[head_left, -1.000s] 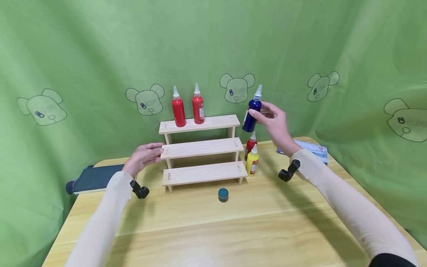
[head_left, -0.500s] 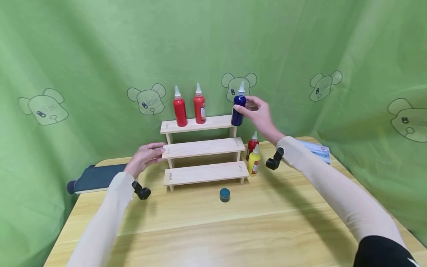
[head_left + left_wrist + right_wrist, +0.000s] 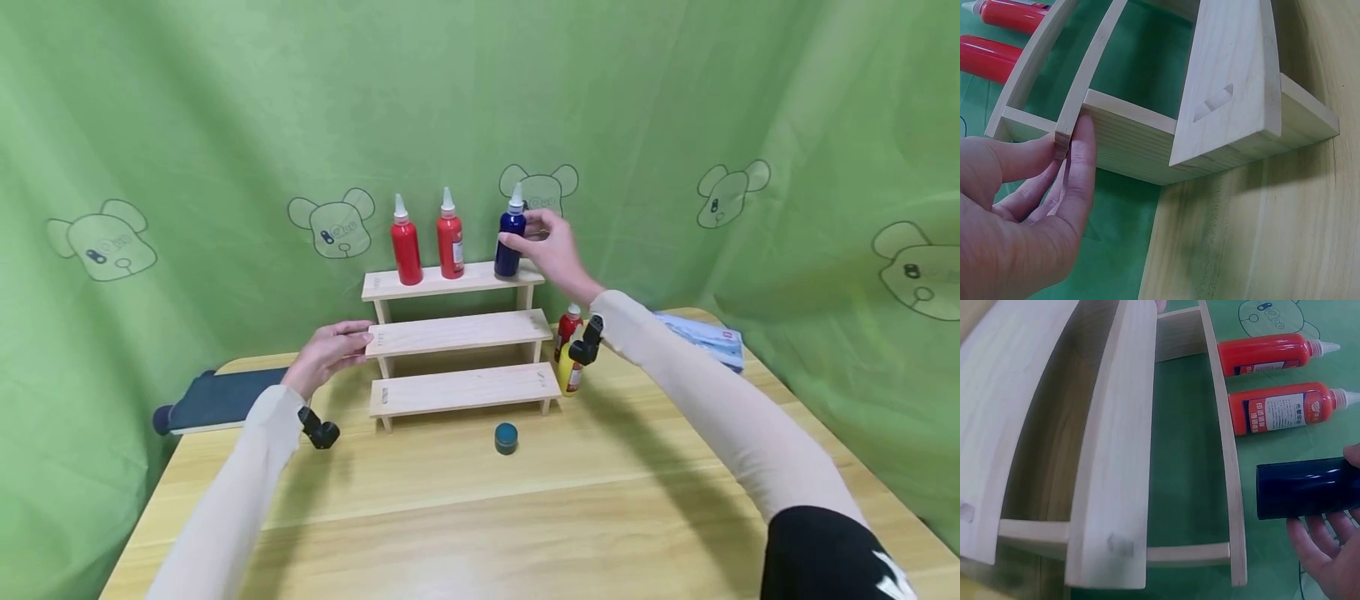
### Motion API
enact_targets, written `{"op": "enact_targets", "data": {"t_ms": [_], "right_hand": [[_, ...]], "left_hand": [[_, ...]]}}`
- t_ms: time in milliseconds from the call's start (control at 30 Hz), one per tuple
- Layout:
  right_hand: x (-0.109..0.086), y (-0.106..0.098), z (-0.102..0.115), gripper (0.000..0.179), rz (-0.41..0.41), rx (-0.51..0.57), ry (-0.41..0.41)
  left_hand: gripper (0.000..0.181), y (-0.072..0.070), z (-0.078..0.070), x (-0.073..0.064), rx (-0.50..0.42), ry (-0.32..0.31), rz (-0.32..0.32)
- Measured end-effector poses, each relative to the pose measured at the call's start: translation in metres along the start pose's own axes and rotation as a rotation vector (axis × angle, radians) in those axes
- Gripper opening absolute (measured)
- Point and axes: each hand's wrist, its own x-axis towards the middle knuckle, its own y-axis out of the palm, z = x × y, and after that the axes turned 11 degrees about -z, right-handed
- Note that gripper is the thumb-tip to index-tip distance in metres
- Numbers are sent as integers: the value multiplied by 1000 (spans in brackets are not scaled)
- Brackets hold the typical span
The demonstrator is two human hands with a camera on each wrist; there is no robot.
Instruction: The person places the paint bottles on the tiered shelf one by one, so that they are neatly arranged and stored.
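My right hand holds a dark blue paint bottle with a white nozzle, upright over the right end of the top board. In the right wrist view a small gap shows between the bottle's base and that board. My left hand pinches the left end of the middle board of a three-step wooden display stand; the left wrist view shows thumb and fingers on either side of the board's end. Two red paint bottles, one at the left and one near the middle, stand on the top board.
Beside the stand's right side are a yellow bottle and a red bottle, partly hidden by my right wrist camera. A small teal jar sits in front. A dark blue folded item lies left, a blue-white packet right.
My right hand has carried the blue bottle leftward from beyond the stand's right side to over the top board's right end. The left hand keeps its grip on the middle board.
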Motion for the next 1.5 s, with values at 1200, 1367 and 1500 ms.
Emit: {"op": "enact_targets", "data": {"t_ms": [1200,1367,1500], "right_hand": [[14,33,0,54,131,-155,-58],[13,32,4,56,143,-152,-59],[12,31,3,56,146,-164,-56]], "left_hand": [[53,5,1,0,19,2,-43],[53,5,-1,1,14,7,-40],[52,5,0,1,20,-7,-51]]}}
